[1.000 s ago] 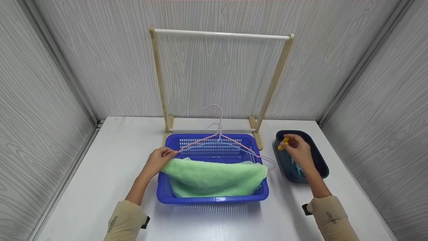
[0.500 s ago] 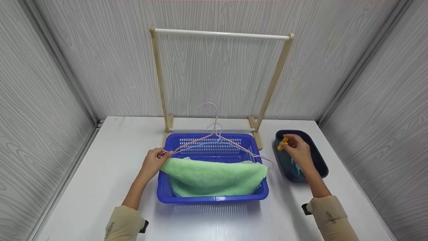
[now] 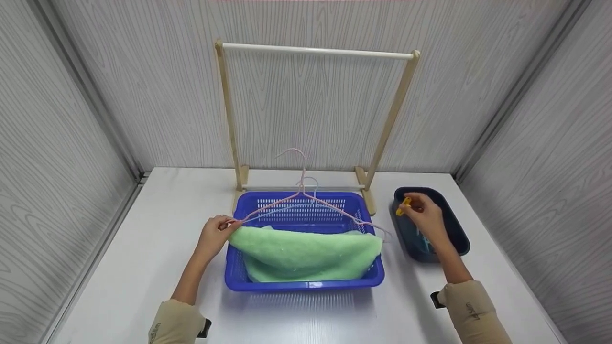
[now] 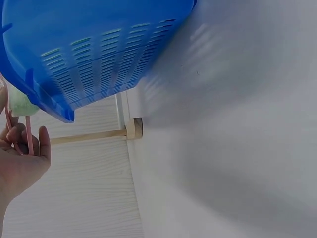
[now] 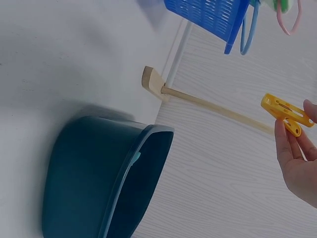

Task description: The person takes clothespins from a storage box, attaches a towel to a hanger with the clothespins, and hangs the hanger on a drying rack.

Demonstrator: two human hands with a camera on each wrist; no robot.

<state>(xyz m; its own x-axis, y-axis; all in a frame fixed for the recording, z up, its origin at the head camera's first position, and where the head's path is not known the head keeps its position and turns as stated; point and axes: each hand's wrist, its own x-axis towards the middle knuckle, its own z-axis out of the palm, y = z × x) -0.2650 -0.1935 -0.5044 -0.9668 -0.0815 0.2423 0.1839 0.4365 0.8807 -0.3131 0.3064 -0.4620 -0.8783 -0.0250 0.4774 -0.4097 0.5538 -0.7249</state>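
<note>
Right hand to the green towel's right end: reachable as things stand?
Probably yes: the right hand is raised clear of the dark bin, and mostly open space separates it from the green towel. Near that end, the pink hanger and blue hanger jut out; the hand also pinches a yellow clip.

My left hand (image 3: 213,236) partly hides one end of the pink hanger (image 3: 303,176), and the green cloth (image 3: 306,253) right of that hand covers the hanger's lower part and much inside the blue basket (image 3: 306,286). My right hand (image 3: 425,217) partly covers the yellow clip (image 5: 275,106); beneath it, light-blue pieces (image 3: 425,243) in the dark bin (image 3: 406,233) are too obscured to count. Each wrist view crops its hand.
</note>
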